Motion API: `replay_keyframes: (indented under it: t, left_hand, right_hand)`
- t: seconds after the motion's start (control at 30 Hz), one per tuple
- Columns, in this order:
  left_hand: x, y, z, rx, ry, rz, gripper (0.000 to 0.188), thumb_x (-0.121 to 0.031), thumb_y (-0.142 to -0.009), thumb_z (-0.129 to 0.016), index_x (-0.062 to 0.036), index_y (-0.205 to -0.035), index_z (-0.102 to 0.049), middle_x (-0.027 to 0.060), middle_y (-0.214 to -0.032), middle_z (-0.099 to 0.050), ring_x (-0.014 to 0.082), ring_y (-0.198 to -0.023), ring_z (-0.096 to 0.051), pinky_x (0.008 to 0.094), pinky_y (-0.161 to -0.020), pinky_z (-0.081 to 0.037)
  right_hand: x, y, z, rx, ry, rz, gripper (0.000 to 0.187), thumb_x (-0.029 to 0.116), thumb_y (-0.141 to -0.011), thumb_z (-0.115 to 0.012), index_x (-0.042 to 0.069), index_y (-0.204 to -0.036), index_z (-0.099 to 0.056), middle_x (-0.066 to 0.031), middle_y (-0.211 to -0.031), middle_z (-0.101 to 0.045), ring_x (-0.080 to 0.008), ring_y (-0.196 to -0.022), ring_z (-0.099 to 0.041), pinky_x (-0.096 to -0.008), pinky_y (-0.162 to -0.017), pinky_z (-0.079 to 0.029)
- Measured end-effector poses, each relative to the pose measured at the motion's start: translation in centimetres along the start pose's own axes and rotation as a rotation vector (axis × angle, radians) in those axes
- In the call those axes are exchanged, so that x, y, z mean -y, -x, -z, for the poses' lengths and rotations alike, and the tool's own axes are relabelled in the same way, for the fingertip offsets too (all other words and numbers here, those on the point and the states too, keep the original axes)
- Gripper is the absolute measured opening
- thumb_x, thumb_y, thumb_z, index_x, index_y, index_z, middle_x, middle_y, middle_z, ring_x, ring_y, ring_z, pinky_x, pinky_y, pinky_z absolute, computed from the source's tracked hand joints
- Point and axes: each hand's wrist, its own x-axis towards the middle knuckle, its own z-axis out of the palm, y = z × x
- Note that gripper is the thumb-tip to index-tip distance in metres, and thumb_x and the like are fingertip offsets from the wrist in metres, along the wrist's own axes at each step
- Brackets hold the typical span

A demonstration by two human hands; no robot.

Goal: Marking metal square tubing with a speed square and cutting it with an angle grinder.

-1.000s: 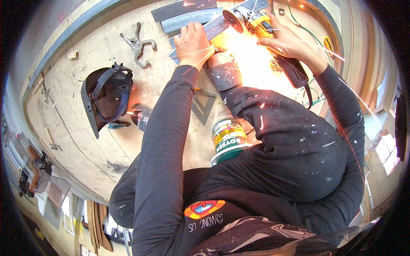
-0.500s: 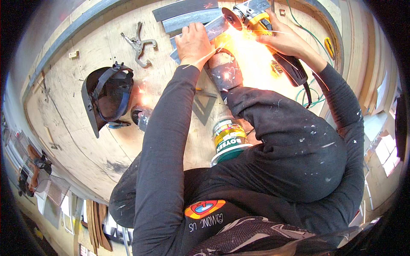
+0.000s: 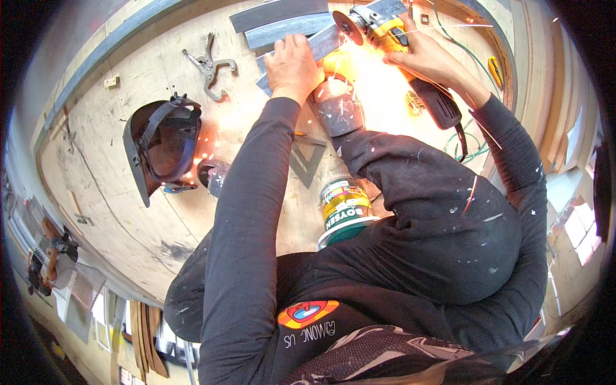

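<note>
My right hand is wrapped round a yellow and black angle grinder at the far side. The grinder's reddish disc meets a grey metal bar, and bright sparks pour back from there toward my boot. My left hand is closed on the bar, left of the disc, and presses it down. The bar's right part continues past the grinder. Glare from the sparks hides the surface below the grinder. More grey metal strips lie just beyond my left hand.
A locking C-clamp and a dark welding helmet lie to the left on the wooden surface. A triangular square and a paint can are near my legs. A yellow cutter and green cord lie right.
The spark stream has shifted and spread, with more sparks scattered near the helmet and over my leg. Both hands and the grinder keep almost the same place.
</note>
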Motion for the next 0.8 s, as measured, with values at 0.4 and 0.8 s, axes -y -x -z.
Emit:
replay_keyframes:
  t: [0.4, 0.8]
  left_hand:
    - [0.1, 0.1, 0.1, -0.03, 0.006, -0.011, 0.054, -0.041, -0.074, -0.08, -0.0059, -0.11, -0.062, 0.0087, -0.108, -0.064, 0.0279, -0.106, -0.062, 0.047, -0.084, -0.05]
    - [-0.1, 0.2, 0.2, -0.012, 0.0, 0.005, 0.054, -0.039, -0.073, -0.08, -0.006, -0.112, -0.062, 0.0076, -0.108, -0.064, 0.0259, -0.107, -0.061, 0.0458, -0.084, -0.049]
  right_hand:
    - [0.9, -0.3, 1.0, 0.193, -0.005, -0.135, 0.085, 0.038, -0.084, -0.073, 0.0, -0.148, -0.032, -0.0306, -0.112, -0.066, -0.0366, -0.103, -0.068, -0.041, -0.088, -0.052]
    - [0.4, -0.6, 0.5, 0.137, -0.063, -0.054, 0.08, 0.038, -0.084, -0.072, 0.001, -0.145, -0.036, -0.0283, -0.103, -0.068, -0.0375, -0.092, -0.07, -0.0417, -0.085, -0.054]
